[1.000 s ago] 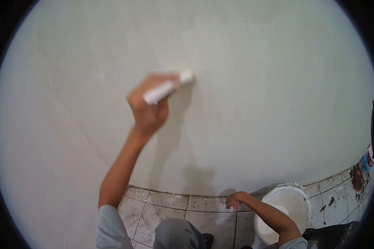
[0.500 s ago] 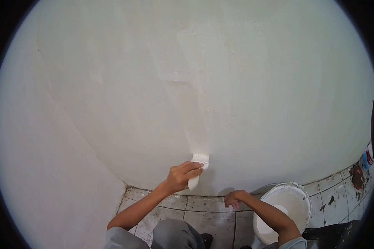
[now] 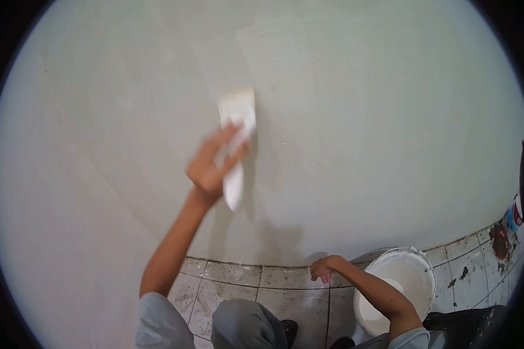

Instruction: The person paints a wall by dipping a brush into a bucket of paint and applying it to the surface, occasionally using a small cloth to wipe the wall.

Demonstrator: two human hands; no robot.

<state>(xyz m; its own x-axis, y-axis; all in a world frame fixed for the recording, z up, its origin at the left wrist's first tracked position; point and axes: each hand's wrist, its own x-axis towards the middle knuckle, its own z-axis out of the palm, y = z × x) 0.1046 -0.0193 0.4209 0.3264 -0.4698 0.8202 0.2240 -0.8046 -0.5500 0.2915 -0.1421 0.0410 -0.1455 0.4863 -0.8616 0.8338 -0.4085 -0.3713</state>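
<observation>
My left hand (image 3: 215, 160), blurred by motion, is closed around the white handle of a wide paintbrush (image 3: 237, 110). The brush's pale bristles point up and lie at or close to the wall (image 3: 343, 104); contact is hard to make out. My right hand (image 3: 322, 270) hangs low by the foot of the wall, left of the bucket, with loosely bent fingers and nothing seen in them. Beneath my right forearm stands a white bucket (image 3: 429, 279) with whitish paint (image 3: 371, 311) in it.
Stained floor tiles (image 3: 297, 302) run along the wall's base. My grey-clad knee (image 3: 239, 323) is at the bottom. A blue and white container (image 3: 514, 218) stands at the far right, near a reddish-brown patch (image 3: 499, 241). A dark object (image 3: 466, 323) lies right of the bucket.
My left hand has carried the brush up the wall and slightly left from near the floor. My right hand stays almost where it was.
</observation>
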